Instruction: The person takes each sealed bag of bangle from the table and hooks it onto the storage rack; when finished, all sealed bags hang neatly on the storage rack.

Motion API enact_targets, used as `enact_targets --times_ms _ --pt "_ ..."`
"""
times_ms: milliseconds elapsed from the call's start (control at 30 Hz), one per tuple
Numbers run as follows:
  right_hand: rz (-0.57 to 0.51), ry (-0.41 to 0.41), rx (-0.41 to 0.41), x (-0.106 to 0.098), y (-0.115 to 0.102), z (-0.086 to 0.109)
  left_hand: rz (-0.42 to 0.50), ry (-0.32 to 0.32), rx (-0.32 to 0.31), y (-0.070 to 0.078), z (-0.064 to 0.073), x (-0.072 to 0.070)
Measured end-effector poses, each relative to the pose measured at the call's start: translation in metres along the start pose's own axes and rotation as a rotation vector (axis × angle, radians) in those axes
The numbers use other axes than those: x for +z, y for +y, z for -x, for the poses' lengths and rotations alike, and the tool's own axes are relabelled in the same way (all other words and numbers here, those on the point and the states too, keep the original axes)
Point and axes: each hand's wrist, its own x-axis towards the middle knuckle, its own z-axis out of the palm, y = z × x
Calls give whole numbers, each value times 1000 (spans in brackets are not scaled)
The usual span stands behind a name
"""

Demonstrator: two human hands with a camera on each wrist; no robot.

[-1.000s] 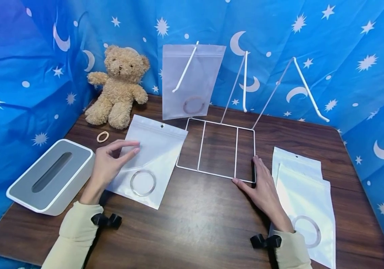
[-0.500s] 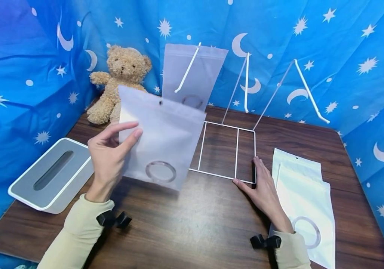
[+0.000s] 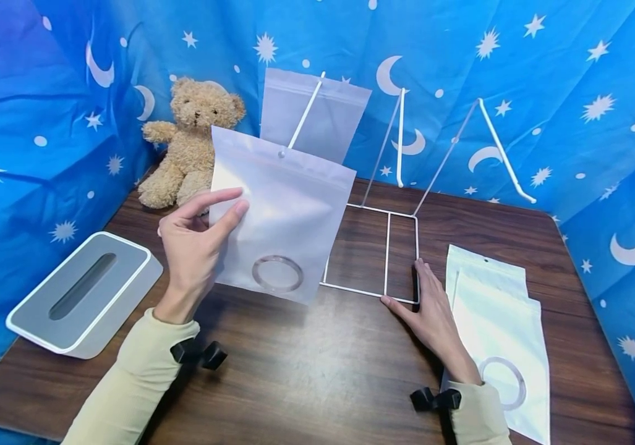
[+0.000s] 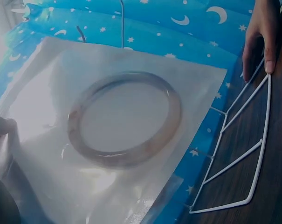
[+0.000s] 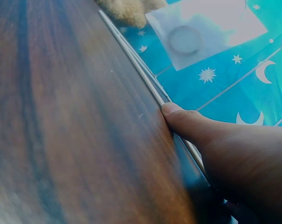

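Observation:
My left hand [image 3: 191, 247] pinches the left edge of a white zip bag [image 3: 278, 210] between thumb and fingers. A bangle [image 4: 173, 109] lies in the bag's lower part. Its hang hole [image 3: 281, 154] is close to the front end of the left hook [image 3: 307, 111] on a white wire display rack [image 3: 386, 256]; I cannot tell whether the tip enters it. Another zip bag [image 3: 345, 117] hangs farther back on that hook, partly covered. At the rack's front right corner my right hand [image 3: 434, 315] holds the base wire, its thumb [image 5: 187, 122] on the front bar.
Overlapping zip bags [image 3: 509, 334] lie to the right, a bangle showing in the top one. A teddy bear [image 3: 195, 136] sits back left, behind a grey-topped tissue box [image 3: 78, 296]. The rack's middle hook [image 3: 401, 139] and right hook [image 3: 503, 151] bear nothing. A patterned curtain surrounds the table.
My left hand has taken hold of the zip bag, lifted it off the table and brought it up and right to the left hook. My right hand stays on the rack's corner.

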Motion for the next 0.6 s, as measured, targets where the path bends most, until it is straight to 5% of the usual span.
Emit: enact_targets --times_ms 600 --pt "1 2 5 -1 1 0 127 -21 -20 -36 -19 23"
